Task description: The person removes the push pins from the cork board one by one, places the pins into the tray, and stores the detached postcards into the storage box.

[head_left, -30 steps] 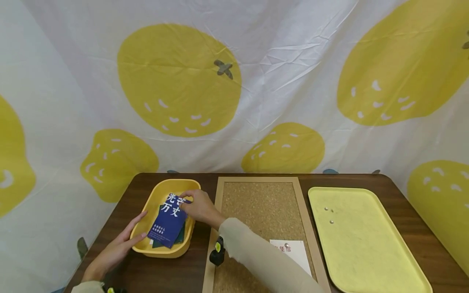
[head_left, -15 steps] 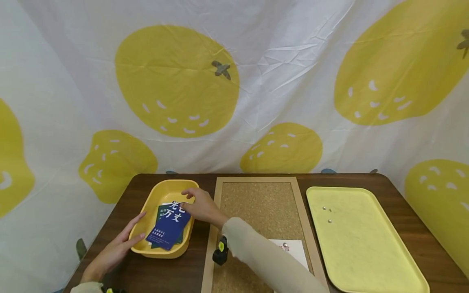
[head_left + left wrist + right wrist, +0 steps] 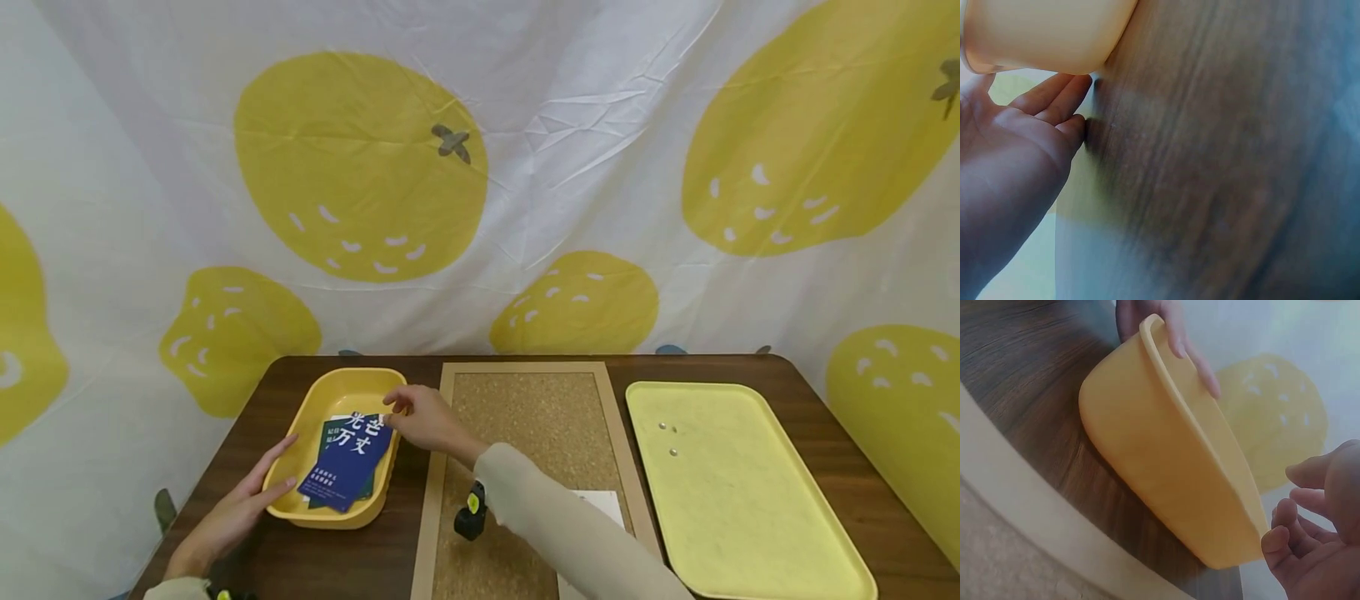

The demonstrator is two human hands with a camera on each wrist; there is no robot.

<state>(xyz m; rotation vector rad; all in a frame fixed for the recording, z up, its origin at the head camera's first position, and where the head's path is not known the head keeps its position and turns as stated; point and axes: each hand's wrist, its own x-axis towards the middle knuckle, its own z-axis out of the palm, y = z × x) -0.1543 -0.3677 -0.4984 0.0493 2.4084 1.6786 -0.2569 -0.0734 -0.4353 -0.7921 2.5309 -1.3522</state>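
Note:
A yellow plastic basin stands at the left of the table. My left hand holds its near left rim, with thumb and forefinger over the edge and the other fingers outside under the wall, as the left wrist view shows. Inside lie a dark blue card with white characters and, partly under it, a green card. My right hand hovers at the basin's right rim, fingers loosely bent and nothing between them. In the right wrist view, thumb and fingers stand apart beside the basin wall.
A framed cork board lies mid-table, with a white sheet on it partly hidden by my right sleeve. A pale yellow tray with several small round pins lies at the right. A lemon-print cloth hangs behind.
My right hand has let the blue card down onto the green one in the basin and drawn slightly right, to the rim. The left hand has stayed in place.

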